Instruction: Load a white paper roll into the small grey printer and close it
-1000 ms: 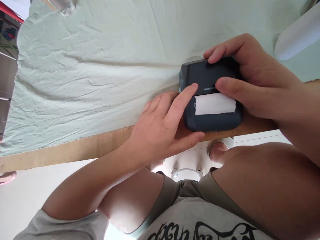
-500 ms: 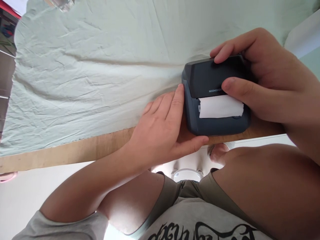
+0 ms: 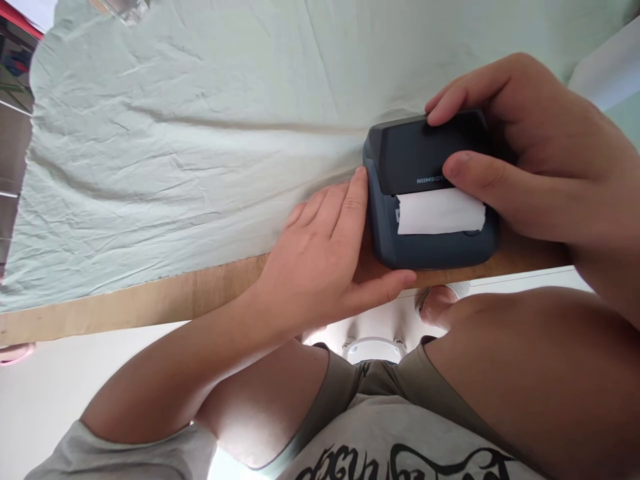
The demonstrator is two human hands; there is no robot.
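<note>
A dark blue label printer (image 3: 435,250) with a black lid marked NIIMBOT sits at the table's front edge. A strip of white label paper (image 3: 440,211) sticks out of the slot below the lid and lies over the printer's front. My right hand (image 3: 540,147) grips the printer from the right, its thumb on the lid and its fingers over the far edge. My left hand (image 3: 320,257) lies flat on the table, fingers stretched out, the index fingertip against the printer's left side and the thumb by its near edge.
A wrinkled pale green cloth (image 3: 200,133) covers the wooden table (image 3: 150,297), whose bare front edge shows. A clear glass-like object (image 3: 127,8) stands at the far left. A white object (image 3: 610,67) lies at the right. My legs are below the edge.
Almost nothing differs. The right fingers at the printer's far edge have shifted very slightly, and the printer appears a touch higher in view.
</note>
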